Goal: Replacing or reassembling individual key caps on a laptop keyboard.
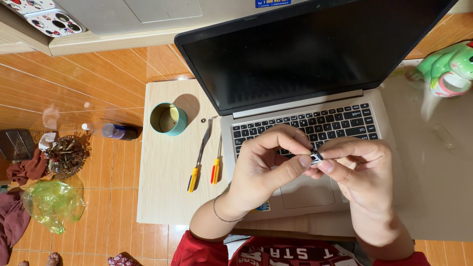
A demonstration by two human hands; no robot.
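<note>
Both hands, left hand (pixel 263 165) and right hand (pixel 362 170), pinch together one small dark part (pixel 316 157); its long axis runs from 10 to 4 o'clock.

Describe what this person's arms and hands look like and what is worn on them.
Both hands, the left hand and the right hand, are bare, without gloves or visible rings. A thin silver bracelet circles the left wrist. Red sleeves end near the elbows.

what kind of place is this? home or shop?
Likely a home: a low wooden table sits on an orange tiled floor, with an open laptop, two screwdrivers and a green frog figurine. Both hands pinch a small part.
</note>
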